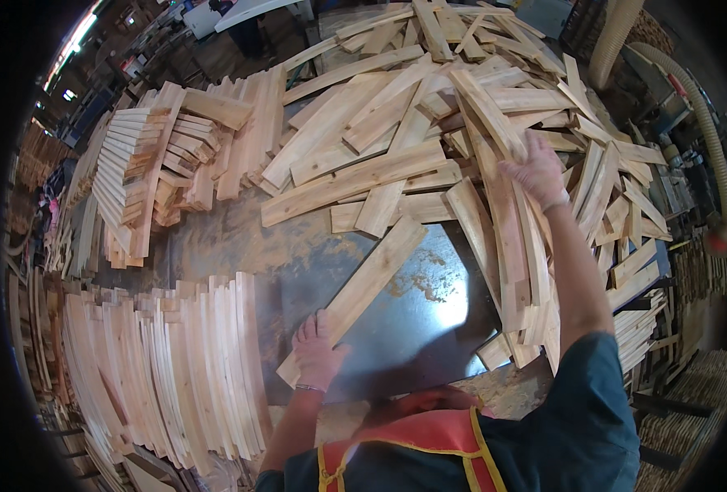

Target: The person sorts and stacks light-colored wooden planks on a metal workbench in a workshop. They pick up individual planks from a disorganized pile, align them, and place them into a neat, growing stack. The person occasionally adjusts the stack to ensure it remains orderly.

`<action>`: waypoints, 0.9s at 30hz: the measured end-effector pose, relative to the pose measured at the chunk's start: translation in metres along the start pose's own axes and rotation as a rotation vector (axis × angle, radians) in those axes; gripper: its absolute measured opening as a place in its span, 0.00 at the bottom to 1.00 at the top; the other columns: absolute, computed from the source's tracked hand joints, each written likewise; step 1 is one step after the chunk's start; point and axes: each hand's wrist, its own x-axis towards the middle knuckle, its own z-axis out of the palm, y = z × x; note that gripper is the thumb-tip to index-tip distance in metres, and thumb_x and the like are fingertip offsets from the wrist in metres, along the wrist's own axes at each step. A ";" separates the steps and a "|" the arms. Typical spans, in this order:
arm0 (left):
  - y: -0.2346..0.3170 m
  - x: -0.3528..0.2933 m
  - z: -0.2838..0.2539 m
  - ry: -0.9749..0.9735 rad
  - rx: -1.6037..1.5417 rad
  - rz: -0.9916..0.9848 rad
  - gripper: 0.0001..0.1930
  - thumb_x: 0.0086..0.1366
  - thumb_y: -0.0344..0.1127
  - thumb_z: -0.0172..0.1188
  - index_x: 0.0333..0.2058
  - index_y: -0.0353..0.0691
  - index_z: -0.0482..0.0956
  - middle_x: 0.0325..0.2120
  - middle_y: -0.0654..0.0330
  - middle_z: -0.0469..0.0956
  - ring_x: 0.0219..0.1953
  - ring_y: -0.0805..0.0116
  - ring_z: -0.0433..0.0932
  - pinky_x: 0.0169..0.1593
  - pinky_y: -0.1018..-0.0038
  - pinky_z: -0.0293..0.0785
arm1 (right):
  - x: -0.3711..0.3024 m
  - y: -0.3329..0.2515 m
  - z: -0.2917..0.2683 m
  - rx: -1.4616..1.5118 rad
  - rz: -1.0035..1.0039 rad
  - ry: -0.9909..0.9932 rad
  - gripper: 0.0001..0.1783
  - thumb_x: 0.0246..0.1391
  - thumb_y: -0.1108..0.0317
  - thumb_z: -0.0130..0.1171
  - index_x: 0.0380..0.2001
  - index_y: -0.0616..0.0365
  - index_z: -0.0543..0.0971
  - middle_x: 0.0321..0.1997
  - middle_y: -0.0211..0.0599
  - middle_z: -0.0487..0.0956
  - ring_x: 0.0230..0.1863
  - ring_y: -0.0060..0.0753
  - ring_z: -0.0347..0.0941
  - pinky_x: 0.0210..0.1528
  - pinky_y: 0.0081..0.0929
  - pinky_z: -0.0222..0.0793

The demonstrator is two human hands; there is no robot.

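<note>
A short pale wooden board [380, 266] lies slantwise on the dark metal tabletop [298, 254]. My left hand [316, 351] is closed across its near end, fingers over one edge and thumb by the other. Farther off to the right, my right hand [537, 170] grips the near end of another wooden board [485, 108], which rests on a loose heap of boards [372, 115]. The undersides of both hands are hidden. Just below my right hand, several long boards [511, 254] lean side by side toward me.
A row of stacked boards [175, 369] stands at the near left, with another stack [125, 172] behind it. Sawdust [249, 246] covers part of the tabletop. A ribbed hose [712, 139] hangs at the right. More piled wood [692, 410] lies at the lower right.
</note>
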 end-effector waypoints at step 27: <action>-0.116 -0.142 -0.027 0.277 -0.293 -0.094 0.29 0.69 0.48 0.61 0.63 0.35 0.75 0.63 0.44 0.73 0.67 0.45 0.67 0.72 0.51 0.60 | -0.389 -0.404 0.105 0.632 -0.344 -1.198 0.40 0.58 0.40 0.61 0.65 0.56 0.75 0.58 0.55 0.83 0.57 0.50 0.81 0.60 0.42 0.76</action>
